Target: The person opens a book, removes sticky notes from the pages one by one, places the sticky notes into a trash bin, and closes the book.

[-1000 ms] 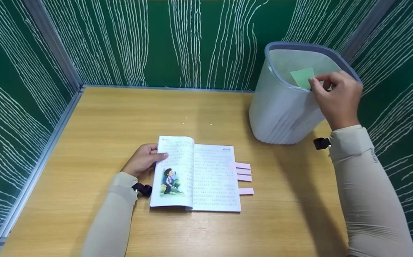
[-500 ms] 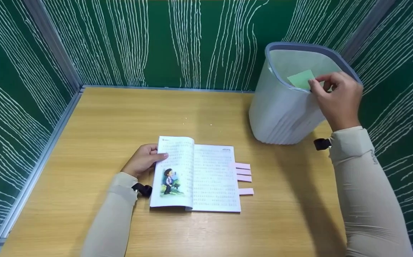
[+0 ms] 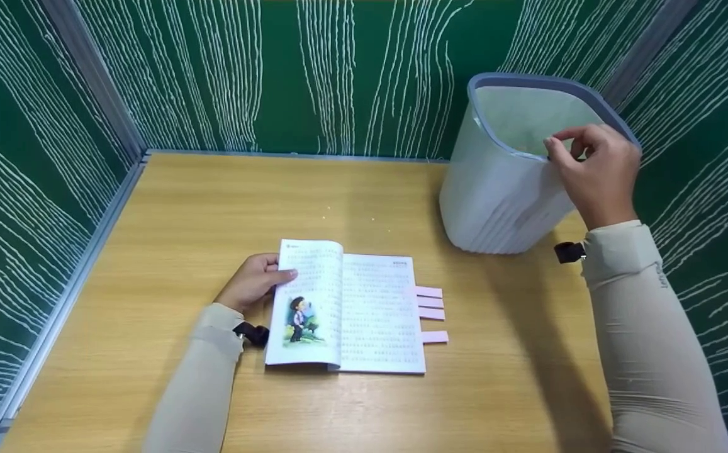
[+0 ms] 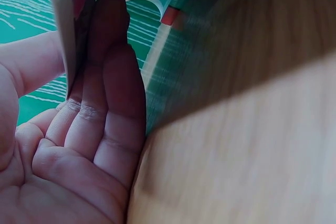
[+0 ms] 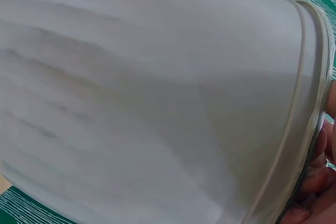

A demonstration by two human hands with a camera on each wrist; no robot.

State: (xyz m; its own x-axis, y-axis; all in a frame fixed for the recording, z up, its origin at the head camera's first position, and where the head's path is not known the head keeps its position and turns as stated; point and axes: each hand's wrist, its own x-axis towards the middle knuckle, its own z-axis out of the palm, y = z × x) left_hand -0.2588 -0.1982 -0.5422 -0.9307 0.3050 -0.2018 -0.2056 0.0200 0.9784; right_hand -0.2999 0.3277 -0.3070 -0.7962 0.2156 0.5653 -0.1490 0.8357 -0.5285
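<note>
In the head view an open book [image 3: 380, 314] lies on the table, its left pages raised. My left hand [image 3: 250, 281] grips those pages at their outer edge, thumb on top and fingers behind. The left wrist view shows the fingers [image 4: 86, 124] under the page, close to the tabletop. Several pink sticky tabs [image 3: 430, 313] jut from the book's right side. At the right, my right hand [image 3: 599, 170] is over the near rim of a pale bin [image 3: 502, 201], fingers loosely bent, with nothing visible between thumb and forefinger. The green sticky note is out of sight.
The bin stands at the table's back right and fills most of the right wrist view. Green walls [image 3: 282, 75] with white wavy lines enclose the wooden table [image 3: 212, 195]. Tiny white specks lie beyond the book.
The green sticky note, pinched in my right hand half a second ago, has dropped from the fingers and gone below the bin's rim. Both hands and the book have barely moved.
</note>
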